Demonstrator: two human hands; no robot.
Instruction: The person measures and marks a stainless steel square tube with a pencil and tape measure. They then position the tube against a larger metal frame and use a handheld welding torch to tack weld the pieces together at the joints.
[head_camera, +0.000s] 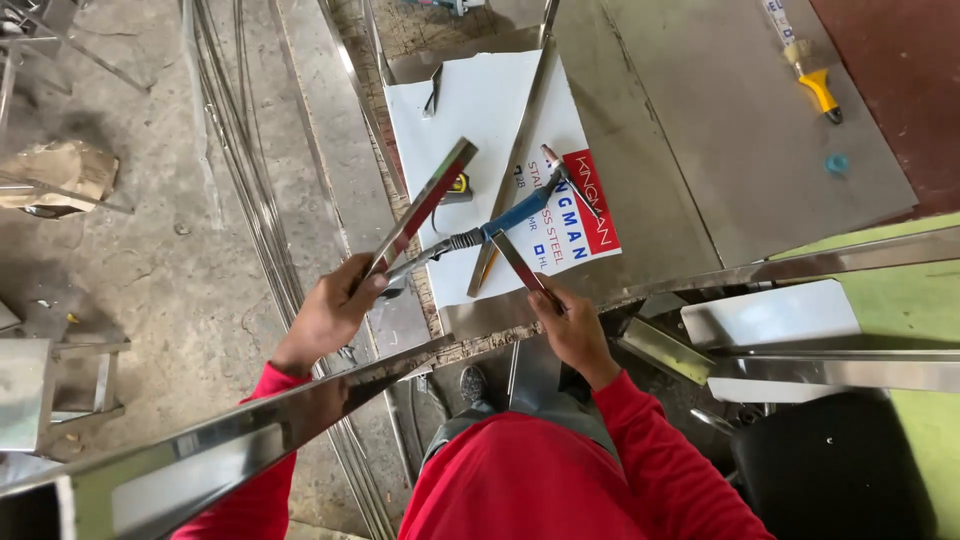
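The left hand (330, 315) holds a flat steel strip (425, 205) in a firm grip; the right hand (570, 325) grips a shorter steel piece (518, 262) over the tabletop (740, 150). The pieces seem to be positioned for joining; next they need careful alignment near the welding torch (520, 212).

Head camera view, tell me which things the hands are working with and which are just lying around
In hand:
left hand gripping a shiny flat steel bar
right hand holding a short steel strip
blue-handled welding torch beside both pieces, on the white sheet

Lying about:
yellow-handled tool on the steel table
small blue cap
long steel rods on the floor
crumpled bag
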